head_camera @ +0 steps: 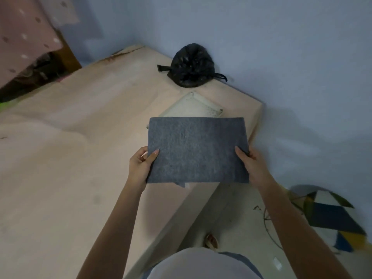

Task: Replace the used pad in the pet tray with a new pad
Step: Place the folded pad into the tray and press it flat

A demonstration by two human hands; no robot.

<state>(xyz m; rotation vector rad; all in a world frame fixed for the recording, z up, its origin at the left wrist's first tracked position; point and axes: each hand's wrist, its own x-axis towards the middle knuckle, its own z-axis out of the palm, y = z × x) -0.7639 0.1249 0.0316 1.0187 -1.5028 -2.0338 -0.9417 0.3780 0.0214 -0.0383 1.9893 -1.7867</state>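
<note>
Above the white tray (203, 103), left hand (138, 168) and right hand (253, 168) pinch a flat, grey, felt-like pad (197, 150).

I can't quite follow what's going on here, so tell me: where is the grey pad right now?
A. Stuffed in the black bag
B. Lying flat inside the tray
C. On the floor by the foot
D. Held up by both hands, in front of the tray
D: the left hand and right hand each grip a side edge of the grey pad, which hangs in front of the white tray and hides its near part.
</note>
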